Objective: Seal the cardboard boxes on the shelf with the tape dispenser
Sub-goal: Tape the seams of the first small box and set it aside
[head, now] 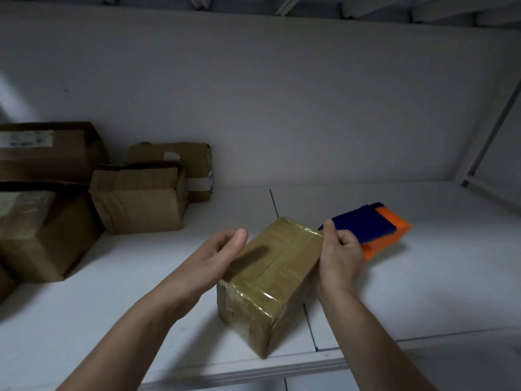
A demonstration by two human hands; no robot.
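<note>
Cardboard box, long axis apparently toward the back right

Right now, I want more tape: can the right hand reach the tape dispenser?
Likely yes: the tape dispenser lies just beyond the right hand, nothing between; it must release the taped box.

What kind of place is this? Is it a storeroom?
Probably a storeroom or packing spot: cardboard boxes piled on a white shelf, one taped box at the front, and a blue and orange tape dispenser beside it.
</note>
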